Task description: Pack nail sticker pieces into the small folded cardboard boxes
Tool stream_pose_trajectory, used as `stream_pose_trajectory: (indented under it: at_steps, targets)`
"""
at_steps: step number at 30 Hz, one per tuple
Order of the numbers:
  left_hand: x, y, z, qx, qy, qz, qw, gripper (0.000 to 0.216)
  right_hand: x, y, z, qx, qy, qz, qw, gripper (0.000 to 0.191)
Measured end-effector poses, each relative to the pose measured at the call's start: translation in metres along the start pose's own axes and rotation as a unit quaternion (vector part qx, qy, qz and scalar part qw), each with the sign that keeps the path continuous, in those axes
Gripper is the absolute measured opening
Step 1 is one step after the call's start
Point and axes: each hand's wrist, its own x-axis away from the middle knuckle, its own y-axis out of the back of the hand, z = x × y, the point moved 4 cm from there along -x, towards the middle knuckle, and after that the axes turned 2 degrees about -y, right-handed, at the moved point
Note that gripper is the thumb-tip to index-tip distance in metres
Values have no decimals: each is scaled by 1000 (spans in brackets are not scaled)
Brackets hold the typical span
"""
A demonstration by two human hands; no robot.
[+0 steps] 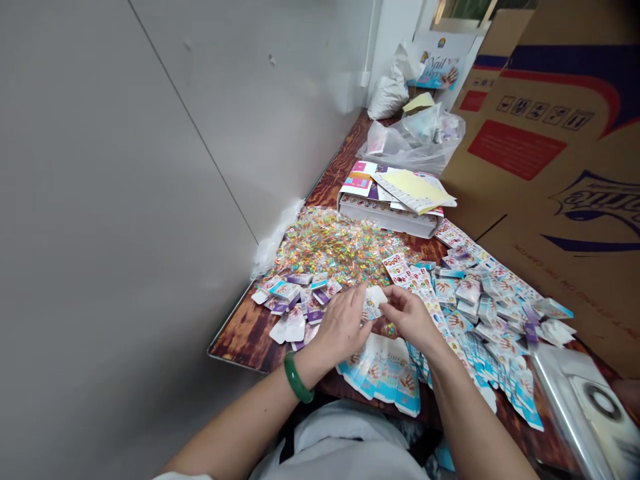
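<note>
My left hand (341, 325) and my right hand (409, 315) meet above the near edge of a dark wooden table (240, 333). Both pinch one small printed paper packet (373, 301) between their fingertips. My left wrist wears a green bangle (297, 379). Just beyond the hands lies a heap of tiny multicoloured pieces in clear wrap (335, 245). Flat unfolded packets (385, 377) overhang the table edge under my wrists. Folded little boxes (295, 297) lie left of my left hand.
Many more printed packets (495, 300) spread to the right. A white shallow box of printed sheets (395, 200) stands further back, with clear plastic bags (415, 137) behind it. A big cardboard carton (555, 153) rises at right. A grey wall (125, 167) borders the left.
</note>
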Motion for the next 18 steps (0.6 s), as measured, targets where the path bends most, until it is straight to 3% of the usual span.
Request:
stream_pose_trajectory:
  at_steps: [12,18]
  targets:
    - [-9,-4,-13,21,-24,-19,999,67,-8,12,6,98,95,-44,990,8]
    - [-16,-7,-8,99,84,-48,990,46,-8,14,6,61,95,-108,988,13]
